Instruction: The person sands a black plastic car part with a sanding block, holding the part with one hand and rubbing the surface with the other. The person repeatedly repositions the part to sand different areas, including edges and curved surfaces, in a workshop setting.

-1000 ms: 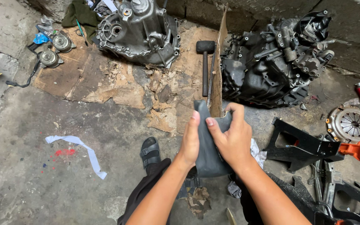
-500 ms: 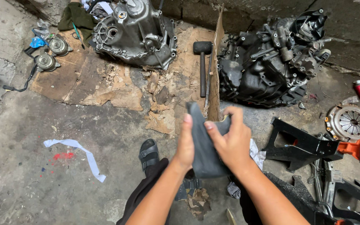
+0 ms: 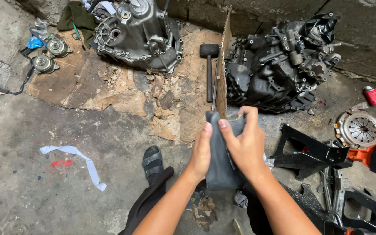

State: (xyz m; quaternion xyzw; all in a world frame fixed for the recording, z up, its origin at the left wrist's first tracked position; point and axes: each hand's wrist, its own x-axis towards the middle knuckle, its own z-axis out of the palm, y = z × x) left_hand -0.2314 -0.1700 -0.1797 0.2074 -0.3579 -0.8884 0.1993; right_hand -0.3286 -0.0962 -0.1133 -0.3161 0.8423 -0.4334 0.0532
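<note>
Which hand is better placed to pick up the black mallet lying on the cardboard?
Left, probably. The left hand grips the grey rubber piece on the side of the mallet; the right hand lies farther off.

Bare forearms without sleeves, dark trousers (image 3: 146, 204), and a black strapped sandal (image 3: 152, 160) on one foot.

— Where does the view look from?

— One camera, worn on the head, looks steeply down past the forearms at the concrete floor (image 3: 31, 191).

— How near?

— The hands fill the lower middle, close. Beyond them lies the torn cardboard (image 3: 88, 82); the silver gearbox housing (image 3: 140, 35) sits at its far edge, near the top of the frame.
</note>
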